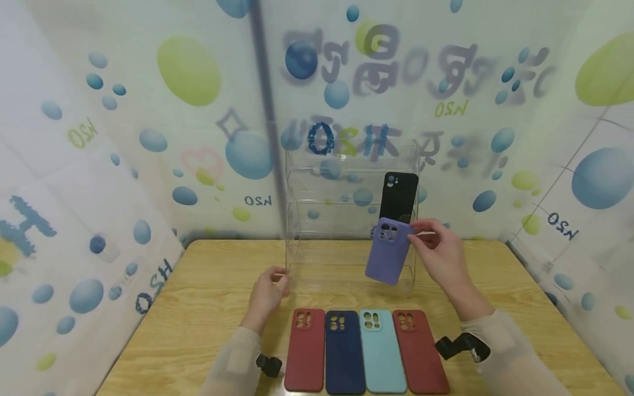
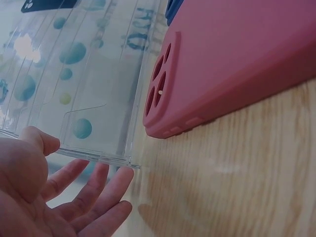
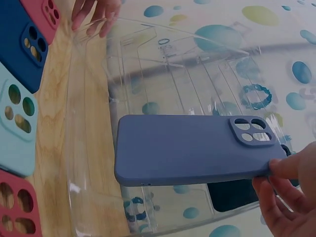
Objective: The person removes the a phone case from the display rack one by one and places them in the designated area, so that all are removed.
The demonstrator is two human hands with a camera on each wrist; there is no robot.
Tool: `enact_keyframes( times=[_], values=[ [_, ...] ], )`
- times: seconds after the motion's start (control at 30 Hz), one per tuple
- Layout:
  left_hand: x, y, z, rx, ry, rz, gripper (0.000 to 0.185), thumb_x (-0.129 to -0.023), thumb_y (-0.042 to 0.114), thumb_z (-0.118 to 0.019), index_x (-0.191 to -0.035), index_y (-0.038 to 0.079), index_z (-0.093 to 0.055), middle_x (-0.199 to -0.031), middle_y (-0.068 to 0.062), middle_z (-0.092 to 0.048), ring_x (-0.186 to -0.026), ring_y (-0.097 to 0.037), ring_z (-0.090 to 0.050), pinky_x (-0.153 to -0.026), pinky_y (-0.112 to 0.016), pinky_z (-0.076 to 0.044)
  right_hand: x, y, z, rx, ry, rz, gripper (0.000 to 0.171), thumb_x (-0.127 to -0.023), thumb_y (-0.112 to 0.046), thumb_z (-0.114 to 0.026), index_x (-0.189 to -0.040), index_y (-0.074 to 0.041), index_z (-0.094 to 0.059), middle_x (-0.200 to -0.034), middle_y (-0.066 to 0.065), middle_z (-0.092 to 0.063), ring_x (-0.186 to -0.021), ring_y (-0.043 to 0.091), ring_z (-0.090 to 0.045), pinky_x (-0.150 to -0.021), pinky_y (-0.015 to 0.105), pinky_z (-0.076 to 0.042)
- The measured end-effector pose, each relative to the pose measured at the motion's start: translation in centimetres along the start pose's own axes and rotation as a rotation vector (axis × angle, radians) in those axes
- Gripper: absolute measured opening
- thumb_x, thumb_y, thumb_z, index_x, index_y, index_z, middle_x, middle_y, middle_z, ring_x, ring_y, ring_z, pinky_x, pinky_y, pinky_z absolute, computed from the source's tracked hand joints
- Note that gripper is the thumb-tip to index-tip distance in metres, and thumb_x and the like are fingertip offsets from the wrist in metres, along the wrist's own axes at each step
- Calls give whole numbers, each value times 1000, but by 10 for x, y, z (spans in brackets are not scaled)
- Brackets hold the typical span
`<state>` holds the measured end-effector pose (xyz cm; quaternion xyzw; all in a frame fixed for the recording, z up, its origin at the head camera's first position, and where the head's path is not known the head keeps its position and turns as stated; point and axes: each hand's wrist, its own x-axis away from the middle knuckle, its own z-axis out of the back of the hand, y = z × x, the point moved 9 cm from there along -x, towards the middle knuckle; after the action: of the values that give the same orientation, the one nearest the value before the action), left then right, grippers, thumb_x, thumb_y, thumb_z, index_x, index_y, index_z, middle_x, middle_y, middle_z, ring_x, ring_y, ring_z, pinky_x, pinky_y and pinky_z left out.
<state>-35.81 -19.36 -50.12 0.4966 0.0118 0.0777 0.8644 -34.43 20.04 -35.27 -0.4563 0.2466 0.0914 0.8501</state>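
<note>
My right hand [image 1: 436, 247] pinches the top edge of a lavender phone case [image 1: 388, 251], held up in front of the right side of a clear acrylic shelf rack [image 1: 346, 220]. The lavender case [image 3: 197, 148] hangs by its camera end from my fingers [image 3: 284, 190]. A black case [image 1: 398, 197] leans inside the rack on an upper right shelf. My left hand [image 1: 269, 289] rests with straight fingers [image 2: 106, 190] against the rack's lower left corner [image 2: 118, 158].
Several cases lie in a row at the table's near edge: red [image 1: 304, 349], navy [image 1: 344, 352], light blue [image 1: 381, 349] and red [image 1: 421, 349]. The wooden table [image 1: 198, 308] is enclosed by bubble-patterned walls on three sides.
</note>
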Motion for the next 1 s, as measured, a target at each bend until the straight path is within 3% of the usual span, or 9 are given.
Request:
enact_keyframes(
  times=[0.6,1.0],
  values=[
    [-2,-1,1,6,9,-6,28,-103,20,-59,-126,6,-66,-119,-21,-68,-83,-25,-77,-59,-27,-49,18,24,33,86,-19,-37,22,-96,-12,-74,-117,-6,-70,-107,15,-73,-86,-17,-61,-74,6,-51],
    [-1,-3,-1,31,-16,-3,30,-105,19,-57,-130,3,-64,-119,-23,-66,-85,-26,-76,-64,-30,-53,25,44,60,202,-100,-107,26,-99,-18,-71,-123,-10,-69,-113,18,-72,-80,-16,-59,-67,15,-53]
  ],
)
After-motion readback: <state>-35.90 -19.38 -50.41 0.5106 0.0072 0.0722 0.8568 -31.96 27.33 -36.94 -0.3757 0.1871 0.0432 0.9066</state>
